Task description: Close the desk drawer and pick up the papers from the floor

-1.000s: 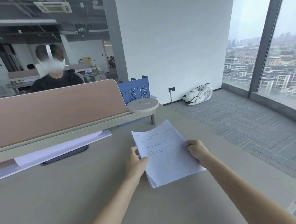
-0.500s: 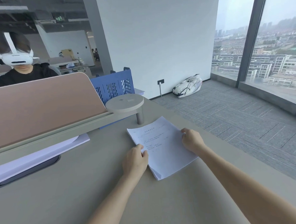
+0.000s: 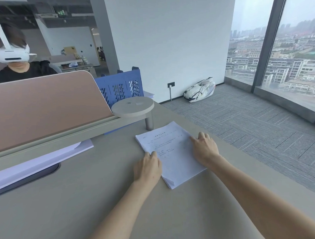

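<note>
A stack of white printed papers [image 3: 174,154] lies flat on the beige desk [image 3: 85,211], near its right edge. My left hand [image 3: 147,169] rests palm down at the stack's left edge, fingertips on the top sheet. My right hand [image 3: 205,149] lies on the stack's right side with fingers spread and pressing down. Neither hand is curled around the papers. No desk drawer is in view.
A pink divider panel [image 3: 45,107] runs along the desk's back, with a round beige shelf [image 3: 133,106] and a blue perforated organizer [image 3: 123,86] at its end. More white sheets [image 3: 38,162] lie under the divider. A person with a headset sits behind. A white bag [image 3: 199,90] lies on grey carpet.
The papers were held tilted above the desk by both hands; now they lie flat on it. Both hands have let go of the edges and rest on top.
</note>
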